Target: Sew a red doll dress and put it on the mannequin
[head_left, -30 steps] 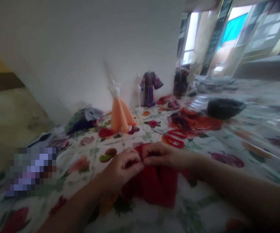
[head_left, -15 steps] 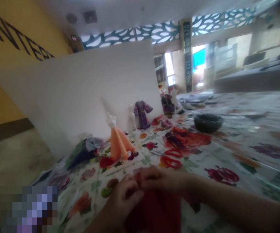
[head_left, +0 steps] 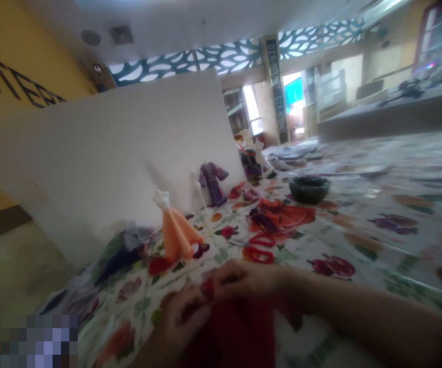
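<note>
Dark red fabric (head_left: 239, 327) hangs below my two hands at the bottom of the view. My left hand (head_left: 186, 309) is closed on its upper edge, thumb against bent fingers. Close beside it, my right hand (head_left: 239, 280) also pinches the fabric, and a small bit of red shows between the hands. The fingertips are dim and blurred, so I cannot make out anything finer in them. Just beyond lie red-handled scissors (head_left: 261, 248). A small white dress form (head_left: 162, 198) wearing an orange skirt (head_left: 178, 232) stands ahead to the left.
A flower-and-fruit patterned tablecloth (head_left: 213, 266) covers the table. Farther back are a purple miniature robe (head_left: 213, 184), crumpled orange-red cloth (head_left: 285, 214), a dark bowl (head_left: 309, 189) and a white panel (head_left: 147, 138). Folded cloths (head_left: 121, 250) lie at the left edge.
The whole scene has shifted left in view as the camera turned slightly right. Both hands keep their hold on the red fabric, with little change in their pose.
</note>
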Action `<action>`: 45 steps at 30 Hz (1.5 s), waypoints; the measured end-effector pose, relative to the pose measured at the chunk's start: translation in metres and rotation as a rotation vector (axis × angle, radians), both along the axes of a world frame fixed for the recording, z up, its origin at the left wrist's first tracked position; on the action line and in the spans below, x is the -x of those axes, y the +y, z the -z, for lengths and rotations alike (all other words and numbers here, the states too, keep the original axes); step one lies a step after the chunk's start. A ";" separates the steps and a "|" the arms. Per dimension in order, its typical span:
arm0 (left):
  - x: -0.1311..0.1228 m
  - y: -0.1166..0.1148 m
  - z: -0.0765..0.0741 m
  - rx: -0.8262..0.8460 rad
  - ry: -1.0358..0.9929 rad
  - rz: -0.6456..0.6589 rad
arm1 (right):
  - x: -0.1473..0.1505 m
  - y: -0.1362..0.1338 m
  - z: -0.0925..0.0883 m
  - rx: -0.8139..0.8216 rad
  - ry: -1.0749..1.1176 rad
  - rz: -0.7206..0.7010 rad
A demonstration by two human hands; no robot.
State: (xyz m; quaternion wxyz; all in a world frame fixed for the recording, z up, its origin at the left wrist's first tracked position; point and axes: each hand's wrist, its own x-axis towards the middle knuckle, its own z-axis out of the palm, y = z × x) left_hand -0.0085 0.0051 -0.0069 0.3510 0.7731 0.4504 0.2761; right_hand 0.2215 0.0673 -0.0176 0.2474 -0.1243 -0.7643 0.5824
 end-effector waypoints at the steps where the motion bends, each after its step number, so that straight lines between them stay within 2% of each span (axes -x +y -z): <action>1: 0.002 0.001 -0.001 -0.009 -0.008 0.014 | -0.002 0.001 -0.001 0.019 -0.005 0.000; 4: 0.004 0.002 -0.007 -0.009 -0.021 0.041 | -0.008 0.001 -0.007 0.057 -0.031 0.010; 9: -0.001 -0.003 -0.011 0.013 -0.023 -0.006 | -0.007 -0.001 -0.007 0.029 -0.047 0.021; 15: 0.002 0.000 -0.008 -0.037 0.014 0.060 | 0.001 0.001 0.003 0.009 0.010 -0.028; 22: 0.000 -0.002 -0.008 -0.022 -0.032 0.004 | 0.000 0.000 0.003 0.022 0.026 -0.021; 33: 0.002 -0.001 -0.009 0.071 -0.080 0.049 | -0.002 0.002 0.001 0.046 -0.007 0.013; 41: -0.007 -0.005 -0.005 -0.049 -0.132 -0.007 | -0.001 -0.003 0.002 0.075 -0.002 -0.012; 45: -0.006 -0.006 -0.007 -0.001 -0.137 -0.009 | 0.000 -0.001 0.003 0.065 -0.005 -0.016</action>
